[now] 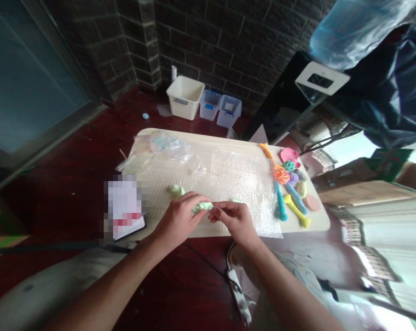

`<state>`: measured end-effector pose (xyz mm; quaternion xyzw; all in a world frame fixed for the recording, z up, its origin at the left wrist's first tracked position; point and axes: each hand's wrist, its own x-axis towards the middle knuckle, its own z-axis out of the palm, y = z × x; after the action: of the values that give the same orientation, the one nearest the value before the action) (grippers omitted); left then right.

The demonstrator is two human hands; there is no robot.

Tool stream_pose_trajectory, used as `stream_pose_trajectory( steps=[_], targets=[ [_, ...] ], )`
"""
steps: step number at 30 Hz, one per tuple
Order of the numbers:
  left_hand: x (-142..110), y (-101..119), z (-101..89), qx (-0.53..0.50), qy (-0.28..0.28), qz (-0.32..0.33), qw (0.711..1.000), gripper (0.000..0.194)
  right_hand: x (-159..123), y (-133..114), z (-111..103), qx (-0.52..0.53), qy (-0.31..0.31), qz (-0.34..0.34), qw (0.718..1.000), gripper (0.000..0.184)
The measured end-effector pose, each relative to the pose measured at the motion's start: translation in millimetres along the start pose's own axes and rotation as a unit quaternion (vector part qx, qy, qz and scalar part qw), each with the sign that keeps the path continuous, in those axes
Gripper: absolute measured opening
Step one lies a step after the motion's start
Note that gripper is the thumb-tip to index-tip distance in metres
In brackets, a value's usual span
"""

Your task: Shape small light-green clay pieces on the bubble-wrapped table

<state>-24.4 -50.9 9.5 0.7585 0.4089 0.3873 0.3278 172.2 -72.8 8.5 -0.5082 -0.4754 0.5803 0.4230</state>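
Note:
My left hand (pixel 185 212) is closed around a pale green lump of modelling clay (pixel 203 207), which pokes out between thumb and fingers. At the clay's right end, the fingertips of my right hand (pixel 234 220) are pinched together on it. Behind my left hand, a second pale green clay lump (pixel 176 190) lies on a sheet of bubble wrap (pixel 242 172). A small green bit (pixel 237 200) shows just beyond my right hand.
Colourful clay shapes, including a yellow bone-like piece (pixel 297 211) and an orange netted one (pixel 281 174), lie at the table's (pixel 321 220) right end. Clear plastic bags (pixel 173 146) are at the back left. A power strip (pixel 239 296) is below; storage bins (pixel 185 99) stand behind.

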Motion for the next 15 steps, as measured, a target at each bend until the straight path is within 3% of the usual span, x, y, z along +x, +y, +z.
stream_pose_trajectory(
  steps=[9,15],
  targets=[
    [-4.5,-4.3,2.2,0.028,-0.004,0.019,0.999,0.016,2.2,3.2,0.7,0.000,0.010,0.035,0.999,0.035],
    [-4.0,-10.7,9.2,0.062,-0.026,0.057,0.996,0.022,-0.9,13.2,-0.6,-0.169,0.055,-0.026,0.984,0.028]
  ],
)
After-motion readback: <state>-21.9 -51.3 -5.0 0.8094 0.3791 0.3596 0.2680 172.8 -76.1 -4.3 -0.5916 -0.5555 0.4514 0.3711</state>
